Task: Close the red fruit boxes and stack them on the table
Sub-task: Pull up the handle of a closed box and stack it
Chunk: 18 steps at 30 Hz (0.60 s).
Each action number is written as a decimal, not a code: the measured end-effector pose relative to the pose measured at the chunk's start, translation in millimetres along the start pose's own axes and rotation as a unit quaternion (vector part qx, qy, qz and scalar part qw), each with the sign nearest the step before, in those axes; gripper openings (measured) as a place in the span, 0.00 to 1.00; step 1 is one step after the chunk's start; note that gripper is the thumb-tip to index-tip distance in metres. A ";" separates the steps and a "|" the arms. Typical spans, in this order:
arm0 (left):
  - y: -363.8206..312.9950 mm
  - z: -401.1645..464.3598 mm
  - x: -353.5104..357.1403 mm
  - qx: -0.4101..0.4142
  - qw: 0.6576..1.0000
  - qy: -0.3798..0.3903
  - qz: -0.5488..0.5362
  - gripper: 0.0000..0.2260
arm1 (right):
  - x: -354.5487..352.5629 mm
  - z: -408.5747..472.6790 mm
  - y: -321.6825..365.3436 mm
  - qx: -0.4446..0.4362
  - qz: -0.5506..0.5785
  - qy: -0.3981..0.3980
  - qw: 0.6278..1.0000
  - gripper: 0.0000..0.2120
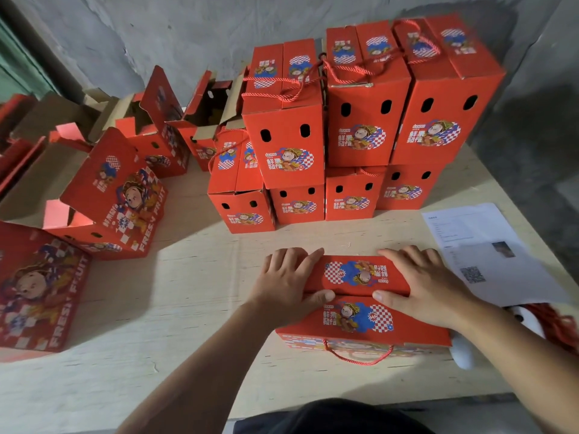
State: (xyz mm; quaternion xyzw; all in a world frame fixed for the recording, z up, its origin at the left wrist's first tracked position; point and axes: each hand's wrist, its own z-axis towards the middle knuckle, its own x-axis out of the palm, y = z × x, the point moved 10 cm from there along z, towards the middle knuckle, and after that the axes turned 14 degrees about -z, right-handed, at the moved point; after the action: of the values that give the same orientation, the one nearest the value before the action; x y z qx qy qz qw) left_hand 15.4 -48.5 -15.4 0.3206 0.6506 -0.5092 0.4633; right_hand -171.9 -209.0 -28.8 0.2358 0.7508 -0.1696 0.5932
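A red fruit box point(360, 311) stands near the table's front edge, its two top flaps folded down and a red rope handle hanging on its near side. My left hand point(288, 283) grips the left end of the far flap, thumb on the seam. My right hand point(429, 283) grips the right end the same way. Behind it, a stack of closed red boxes point(354, 133) rises in two layers against the wall. Several open red boxes point(109, 195) with raised flaps stand at the left.
A printed white paper sheet point(488, 249) lies on the pale wooden table point(175, 308) at the right. Red rope handles point(557, 324) and a white object sit at the right edge. A grey wall stands behind the stack.
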 end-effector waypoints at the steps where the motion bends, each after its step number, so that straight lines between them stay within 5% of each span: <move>1: -1.3 -1.5 1.7 -0.004 1.000 -0.005 -0.001 0.43 | 0.4 -0.7 0.1 0.002 -0.006 -0.003 1.000 0.44; 7: -8.3 -5.1 4.7 -0.028 0.999 0.012 -0.009 0.45 | -0.7 1.2 -0.6 0.032 0.000 -0.002 0.999 0.38; 10: -31.6 -26.9 25.5 0.018 0.999 0.049 -0.013 0.55 | -0.5 -1.3 -0.7 0.047 0.002 -0.008 0.999 0.40; 13: -37.3 -43.5 40.0 0.045 0.996 0.072 0.024 0.53 | -2.1 -0.8 0.8 0.057 0.002 0.000 0.998 0.44; 18: -20.3 -39.7 6.7 0.063 0.998 -0.008 0.021 0.48 | -10.6 1.7 4.0 0.115 0.074 -0.018 0.991 0.39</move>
State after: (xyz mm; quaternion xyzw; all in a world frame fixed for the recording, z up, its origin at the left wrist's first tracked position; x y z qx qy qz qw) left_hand -16.1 -16.4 -12.1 0.3587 0.6062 -0.5421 0.4582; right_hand -166.3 -208.3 -18.8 0.3538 0.6964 -0.2144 0.5864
